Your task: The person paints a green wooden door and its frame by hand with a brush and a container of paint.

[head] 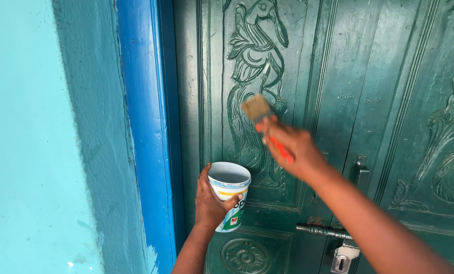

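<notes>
My right hand grips a paintbrush with an orange handle, its tan bristles pointing up and to the left. The bristles lie over the carved bird panel of a dark green wooden door; the brush is blurred. My left hand holds a small white plastic paint tub upright, lower down and to the left, close to the door. The tub's inside looks pale; its contents cannot be made out.
A bright blue door frame runs down the left of the door, next to a turquoise wall. A metal slide bolt, a lock and a handle sit on the door below my right arm.
</notes>
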